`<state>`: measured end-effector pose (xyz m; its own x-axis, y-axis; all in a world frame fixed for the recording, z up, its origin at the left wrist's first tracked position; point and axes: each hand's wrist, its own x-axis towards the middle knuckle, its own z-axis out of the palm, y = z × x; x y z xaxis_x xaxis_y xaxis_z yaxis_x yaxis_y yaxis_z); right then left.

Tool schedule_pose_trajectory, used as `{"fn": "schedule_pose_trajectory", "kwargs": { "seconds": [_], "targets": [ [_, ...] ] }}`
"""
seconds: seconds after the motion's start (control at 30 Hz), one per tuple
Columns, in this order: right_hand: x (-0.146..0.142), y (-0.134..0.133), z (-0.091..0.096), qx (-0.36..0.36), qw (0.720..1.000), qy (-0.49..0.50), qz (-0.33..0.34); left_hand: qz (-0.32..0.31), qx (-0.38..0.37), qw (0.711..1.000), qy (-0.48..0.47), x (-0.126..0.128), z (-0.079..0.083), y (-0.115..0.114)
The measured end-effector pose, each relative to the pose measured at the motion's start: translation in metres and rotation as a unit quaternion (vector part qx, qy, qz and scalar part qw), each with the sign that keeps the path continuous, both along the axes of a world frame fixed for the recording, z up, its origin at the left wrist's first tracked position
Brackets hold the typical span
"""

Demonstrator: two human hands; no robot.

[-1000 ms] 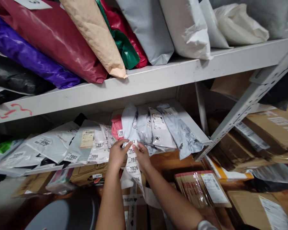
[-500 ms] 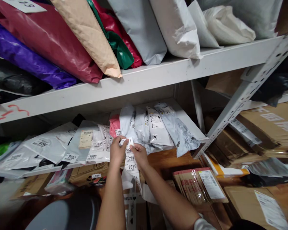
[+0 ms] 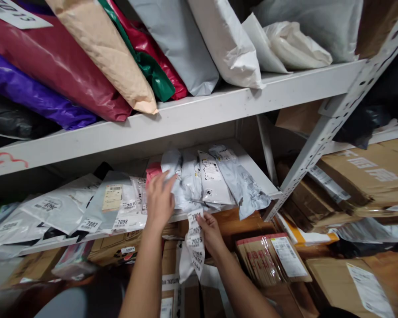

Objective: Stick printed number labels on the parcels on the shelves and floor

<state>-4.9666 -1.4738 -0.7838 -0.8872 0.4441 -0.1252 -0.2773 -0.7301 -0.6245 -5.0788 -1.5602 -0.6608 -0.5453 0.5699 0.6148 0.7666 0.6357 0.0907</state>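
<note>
Label strip (image 3: pixel 196 247), printed with numbers including 7026, hangs from the right hand (image 3: pixel 210 230), pinched at its upper end just below the lower shelf (image 3: pixel 254 170). Left of it, the left hand (image 3: pixel 161 201) has fingers spread before a pale grey bag (image 3: pixel 170 160) and a pink parcel (image 3: pixel 153 168); whether it holds anything, I cannot tell.

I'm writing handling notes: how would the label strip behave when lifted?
The label strip probably flops, since it hangs bent and curled below the right hand. It seems light, as that hand alone pinches its edge. It looks thin, so it may crease easily.
</note>
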Motion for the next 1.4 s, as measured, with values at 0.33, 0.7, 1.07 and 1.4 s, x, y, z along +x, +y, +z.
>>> {"fn": "schedule_pose_trajectory", "kwargs": {
  "seconds": [0.33,0.7,1.07,1.4],
  "targets": [
    [-0.061,0.008,0.035,0.063,0.973,-0.095,-0.199,-0.183,-0.180,0.925,-0.279,-0.052,0.018,0.058],
    [-0.074,-0.005,0.014,-0.140,0.968,-0.124,-0.165,-0.132,-0.248,0.939,-0.197,-0.051,-0.002,0.071],
    [0.002,0.036,0.001,0.023,0.987,0.009,-0.160,-0.091,-0.168,0.974,-0.120,-0.020,-0.005,0.091],
    [-0.009,0.098,-0.008,0.153,0.969,-0.048,-0.188,-0.114,-0.026,0.887,-0.447,-0.005,-0.025,0.123]
  ]
}}
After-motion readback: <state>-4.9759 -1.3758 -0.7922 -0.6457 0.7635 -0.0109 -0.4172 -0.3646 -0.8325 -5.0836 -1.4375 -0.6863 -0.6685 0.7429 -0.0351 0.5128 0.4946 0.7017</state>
